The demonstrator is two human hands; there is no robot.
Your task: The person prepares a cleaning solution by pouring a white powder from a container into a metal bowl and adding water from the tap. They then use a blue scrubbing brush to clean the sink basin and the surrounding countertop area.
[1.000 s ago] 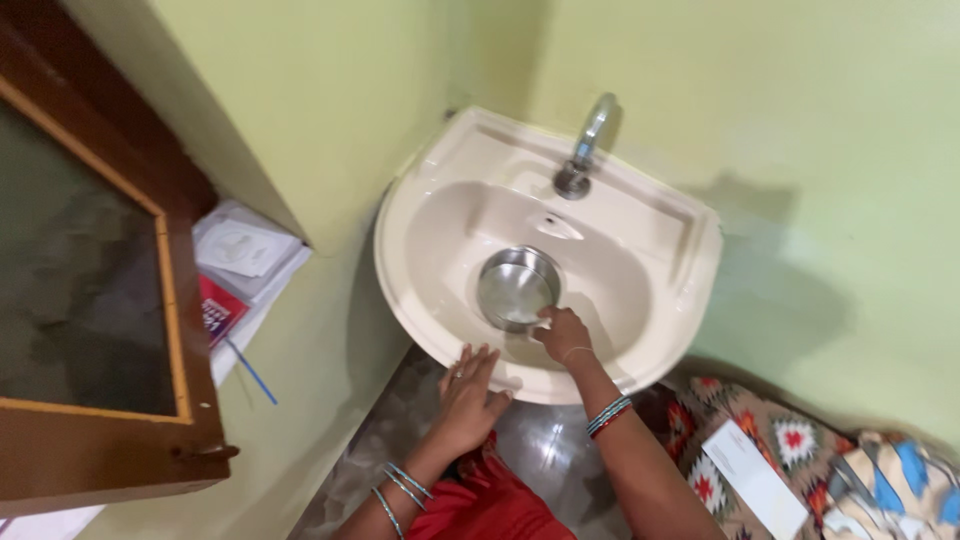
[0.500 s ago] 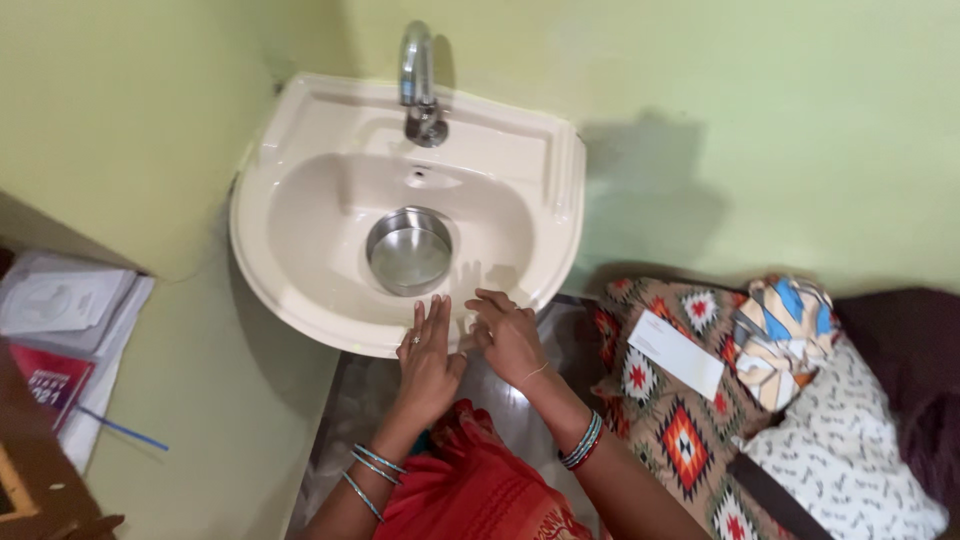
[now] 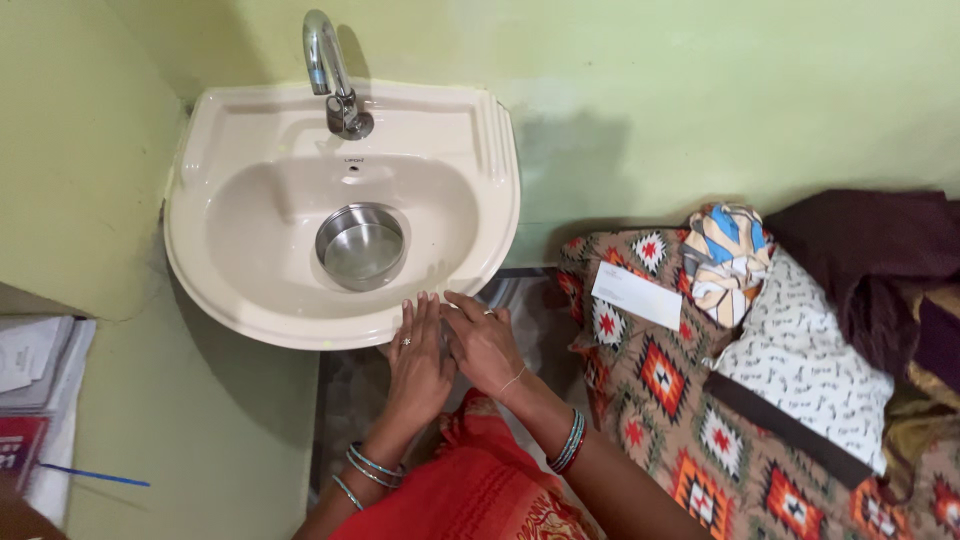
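A round steel bowl (image 3: 361, 245) sits in the basin of a cream wall-mounted sink (image 3: 250, 310), below a chrome tap (image 3: 332, 70). My left hand (image 3: 418, 362) and my right hand (image 3: 483, 345) are side by side just below the sink's front rim, fingers stretched out and touching each other. Neither hand holds anything. Both wrists carry bangles, and a red garment shows beneath them.
To the right lies patterned bedding (image 3: 700, 420) with a white envelope (image 3: 636, 294), a folded coloured cloth (image 3: 728, 255) and a white printed pillow (image 3: 800, 365). A stack of papers with a blue pen (image 3: 40, 400) sits on a ledge at the left. Green walls surround the sink.
My right hand has left the steel bowl and come back out of the basin to meet my left hand at the rim. The view has swung to the right.
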